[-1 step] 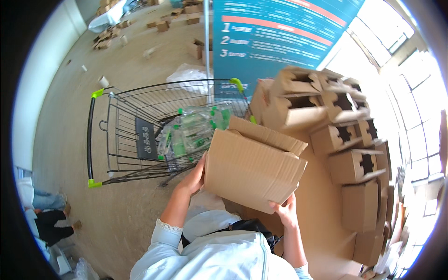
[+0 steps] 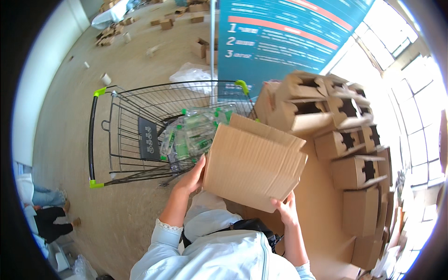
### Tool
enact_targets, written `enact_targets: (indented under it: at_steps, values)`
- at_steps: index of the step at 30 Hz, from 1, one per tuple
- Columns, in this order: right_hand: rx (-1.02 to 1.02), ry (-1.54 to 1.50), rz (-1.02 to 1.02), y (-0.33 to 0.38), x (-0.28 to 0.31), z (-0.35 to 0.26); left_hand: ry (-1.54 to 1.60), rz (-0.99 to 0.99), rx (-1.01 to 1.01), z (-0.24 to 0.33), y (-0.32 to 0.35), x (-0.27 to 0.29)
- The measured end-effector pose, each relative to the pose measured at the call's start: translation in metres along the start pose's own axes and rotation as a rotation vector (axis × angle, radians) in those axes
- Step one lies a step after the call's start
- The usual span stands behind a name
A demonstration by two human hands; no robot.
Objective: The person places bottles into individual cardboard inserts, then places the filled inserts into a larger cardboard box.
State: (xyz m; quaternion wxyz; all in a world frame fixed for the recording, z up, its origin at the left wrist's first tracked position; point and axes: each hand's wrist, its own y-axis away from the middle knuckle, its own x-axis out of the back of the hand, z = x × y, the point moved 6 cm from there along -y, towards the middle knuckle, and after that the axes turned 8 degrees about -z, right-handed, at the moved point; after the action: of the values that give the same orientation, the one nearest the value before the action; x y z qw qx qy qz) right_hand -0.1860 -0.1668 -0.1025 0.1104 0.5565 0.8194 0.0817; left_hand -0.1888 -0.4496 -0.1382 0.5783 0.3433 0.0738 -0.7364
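Between my two hands is a brown cardboard box point(image 2: 254, 165), held up in front of my body and tilted, with flaps standing out along its far and right edges. My left hand point(image 2: 192, 176) grips its left side, fingers hidden behind the cardboard. At the lower right corner, my right hand point(image 2: 285, 208) holds the box with the thumb on the near face. Just beyond the box, clear plastic bottles point(image 2: 198, 123) with green caps and labels lie in a wire shopping cart point(image 2: 126, 135) with bright green corners.
On the right, several cardboard boxes point(image 2: 359, 212) with cut-out openings are stacked in a curved row. A blue printed banner point(image 2: 280, 51) stands behind the cart, beside a white plastic bag point(image 2: 191, 77). Loose cardboard point(image 2: 109, 35) litters the far floor. People's legs point(image 2: 49, 219) show at far left.
The view has shifted slightly, so the cart, banner and stacked boxes appear a little further right. Both hands keep their hold on the cardboard box, which has barely moved.
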Motion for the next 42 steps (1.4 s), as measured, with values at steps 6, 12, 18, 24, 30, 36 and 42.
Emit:
enact_targets:
  at_steps: [6, 12, 18, 24, 30, 36, 42]
  values:
    - [-0.392, -0.030, -0.242, -0.145, -0.078, -0.004, -0.462, 0.122, -0.129, 0.095, -0.010, 0.076]
    - [-0.755, 0.163, -0.515, -0.255, -0.160, 0.040, -0.037, 0.390, 0.067, 0.087, 0.004, 0.191]
    - [-0.892, 0.348, -0.718, -0.322, -0.227, 0.087, 0.298, 0.558, 0.211, 0.039, 0.034, 0.261]
    - [-1.013, 0.382, -0.736, -0.350, -0.244, 0.111, 0.384, 0.629, 0.351, 0.026, 0.046, 0.279]
    - [-0.977, 0.407, -0.748, -0.339, -0.255, 0.086, 0.408, 0.599, 0.297, 0.014, 0.055, 0.285]
    - [-0.853, 0.297, -0.759, -0.317, -0.249, 0.064, 0.284, 0.619, 0.225, 0.047, 0.064, 0.260]
    - [-0.487, 0.071, -0.624, -0.253, -0.171, 0.026, -0.152, 0.362, 0.002, 0.093, 0.029, 0.213]
